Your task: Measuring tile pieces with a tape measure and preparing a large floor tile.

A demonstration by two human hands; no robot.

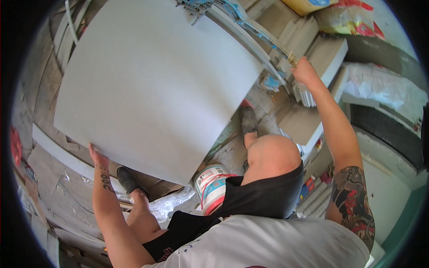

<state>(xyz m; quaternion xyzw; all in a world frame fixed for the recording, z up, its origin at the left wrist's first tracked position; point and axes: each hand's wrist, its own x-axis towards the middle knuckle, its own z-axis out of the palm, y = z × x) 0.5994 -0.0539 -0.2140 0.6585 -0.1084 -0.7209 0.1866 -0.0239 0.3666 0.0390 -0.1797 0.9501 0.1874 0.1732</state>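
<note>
A large pale grey tile (156, 89) slants across the middle, its near corner above a bucket. At its near left edge is my left hand (99, 158), thumb side up, with some fingers hidden beneath the rim. My right hand (304, 71) is wrapped around the yellowish grip of a long lever (257, 31) with worn blue paint. The lever runs to a blue metal head (195, 8) over the tile's far edge. Below it, a metal rail (239, 35) crosses the tile's far right part; together they look like a manual tile cutter.
Between my legs stands a white and red bucket (213, 187). Stacked slabs (328, 58) are at the right, with plastic-wrapped material (380, 85) beyond. Bags (348, 18) lie at the far right. A pale curved strip (67, 152) and crumpled clear plastic (172, 202) lie on the littered floor.
</note>
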